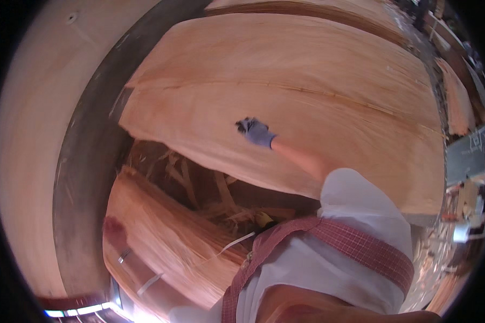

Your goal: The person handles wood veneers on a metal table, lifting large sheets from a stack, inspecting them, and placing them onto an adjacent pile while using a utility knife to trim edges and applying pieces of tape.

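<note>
My right hand [256, 133], in a blue-grey glove with dark fingertips, is over the middle of a large pale wood veneer sheet [285, 64]. Its fingers look curled in; whether they hold anything is hidden. I cannot tell whether the hand touches the sheet. Down at the lower left, my left hand [115, 234] shows as a dark reddish blur against a second stack of veneer [167, 231]. A band [124, 255] circles that wrist. The left fingers are too smeared to make out.
Broken veneer strips [221, 191] lie in the gap between the two stacks. A dark grey strip [86, 140] runs along the left, beside a broad pale panel [27, 140]. More veneer [318, 13] lies at the far side. Scraps [442, 253] litter the right.
</note>
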A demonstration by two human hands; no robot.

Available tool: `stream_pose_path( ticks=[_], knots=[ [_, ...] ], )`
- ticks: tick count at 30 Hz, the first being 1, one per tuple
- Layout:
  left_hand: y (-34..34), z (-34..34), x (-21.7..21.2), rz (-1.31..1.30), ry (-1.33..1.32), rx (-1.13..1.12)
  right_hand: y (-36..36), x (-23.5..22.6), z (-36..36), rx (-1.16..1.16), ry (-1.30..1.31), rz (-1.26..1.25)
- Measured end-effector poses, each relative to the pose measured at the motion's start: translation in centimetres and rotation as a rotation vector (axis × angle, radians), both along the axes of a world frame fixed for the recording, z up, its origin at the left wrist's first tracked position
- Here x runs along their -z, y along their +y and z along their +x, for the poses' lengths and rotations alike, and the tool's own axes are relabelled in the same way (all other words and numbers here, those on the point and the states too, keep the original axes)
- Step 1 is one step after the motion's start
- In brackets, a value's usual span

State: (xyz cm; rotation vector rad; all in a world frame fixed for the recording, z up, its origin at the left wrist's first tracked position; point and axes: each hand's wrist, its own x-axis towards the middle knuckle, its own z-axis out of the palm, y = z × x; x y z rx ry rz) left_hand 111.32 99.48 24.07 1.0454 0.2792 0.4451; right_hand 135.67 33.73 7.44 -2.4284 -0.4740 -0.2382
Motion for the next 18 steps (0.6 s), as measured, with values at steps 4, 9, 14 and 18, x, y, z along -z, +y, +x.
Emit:
stream_pose_path(
  ticks=[4,9,14,18],
  knots=[
    [5.5,13.4,-5.7,0.062,0.076,-0.08,-5.4,1.6,11.6,0.491,0.091,-0.5],
    [9.4,26.3,-8.1,0.216,0.173,0.095,-6.4,4.9,16.7,0.562,0.044,-0.708],
    [7.4,39.1,-3.8,0.361,0.403,0.35,-9.2,8.0,18.4,0.569,-0.139,-0.761],
    [5.9,43.5,-1.3,0.564,0.63,0.434,-6.4,6.9,18.4,0.608,0.07,-0.839]
  ],
)
